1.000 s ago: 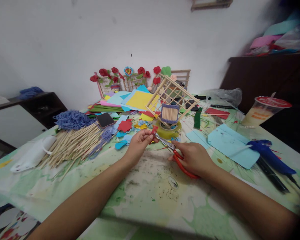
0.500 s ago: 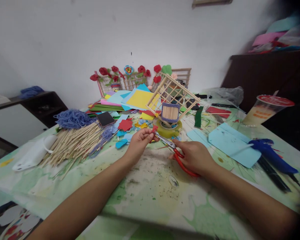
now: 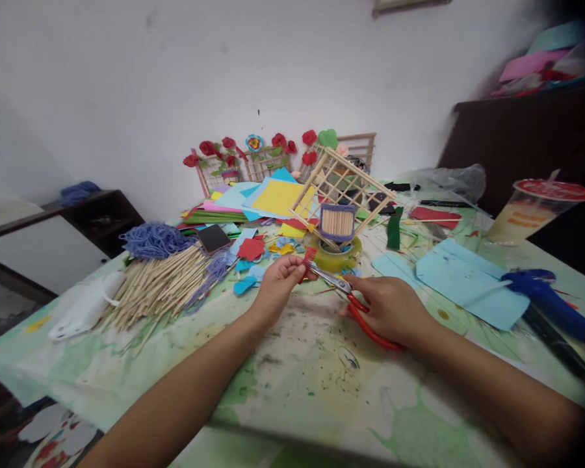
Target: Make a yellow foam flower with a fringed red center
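Between the thumb and fingers of my left hand [image 3: 281, 284] is a small strip of red paper [image 3: 310, 255], its upper edge cut into a fringe. My right hand [image 3: 394, 305] is closed around the red handles of a pair of scissors [image 3: 370, 322]. The scissor blades reach left to the red paper, and their tips meet it beside my left fingertips. Just behind the hands stands a lattice of thin sticks [image 3: 338, 185], tilted on one corner, with a small stick panel [image 3: 338, 223] edged in purple yarn. A roll of yellowish tape [image 3: 329, 259] sits at its foot.
Left lie a heap of wooden sticks [image 3: 149, 286], purple yarn [image 3: 153, 240], a phone [image 3: 213, 239] and a white holder [image 3: 90, 305]. Right are light-blue paper [image 3: 468, 279], a blue glue gun [image 3: 550, 305] and a drink cup [image 3: 541, 208]. Red paper flowers [image 3: 207, 148] stand behind.
The whole view has shifted slightly, so the table's things appear a little further right. Both hands keep their holds, and more of the fringed red paper shows above my left fingers.
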